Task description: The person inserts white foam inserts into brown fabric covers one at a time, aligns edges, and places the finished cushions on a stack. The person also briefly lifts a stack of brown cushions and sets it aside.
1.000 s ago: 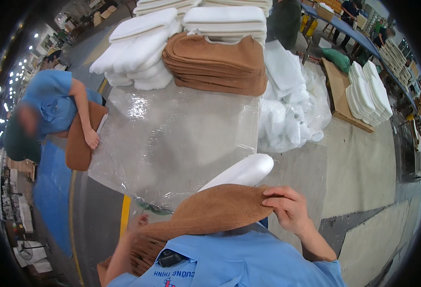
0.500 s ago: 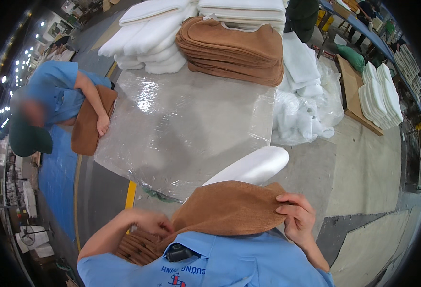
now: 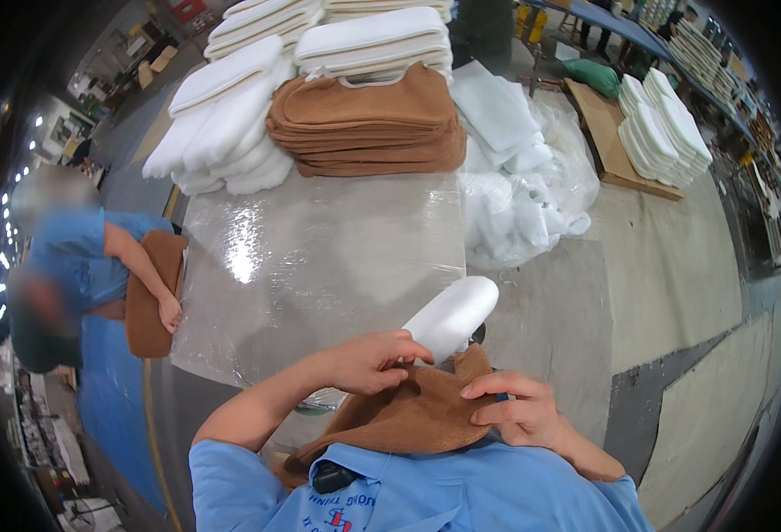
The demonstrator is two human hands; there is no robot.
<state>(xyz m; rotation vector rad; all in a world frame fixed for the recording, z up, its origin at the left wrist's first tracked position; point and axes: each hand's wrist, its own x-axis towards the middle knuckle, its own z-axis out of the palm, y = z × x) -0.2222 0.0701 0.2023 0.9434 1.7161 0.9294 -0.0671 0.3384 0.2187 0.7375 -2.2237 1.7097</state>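
A brown fabric cover (image 3: pixel 408 405) is gathered against my chest, its upper edge folded and bunched. My left hand (image 3: pixel 377 362) pinches the cover's upper edge, close to the white padded piece (image 3: pixel 455 312) with a rounded end that sticks out beyond it. On the other side my right hand (image 3: pixel 516 410) grips the cover between thumb and fingers. Something small and dark blue shows at its fingers; I cannot tell what it is. The lower end of the white piece is hidden behind my left hand and the cover.
A plastic-wrapped table (image 3: pixel 319 257) lies ahead, bearing a stack of brown covers (image 3: pixel 368 124) and stacks of white padding (image 3: pixel 222 124). Bagged white stuffing (image 3: pixel 532 191) is to the right. At left a person (image 3: pixel 115 266) in blue rests an arm on a brown piece (image 3: pixel 153 301).
My left hand has moved up and right from the cover's lower left to its upper edge. The cover has folded and bunched, and my right hand has shifted left. The view has turned.
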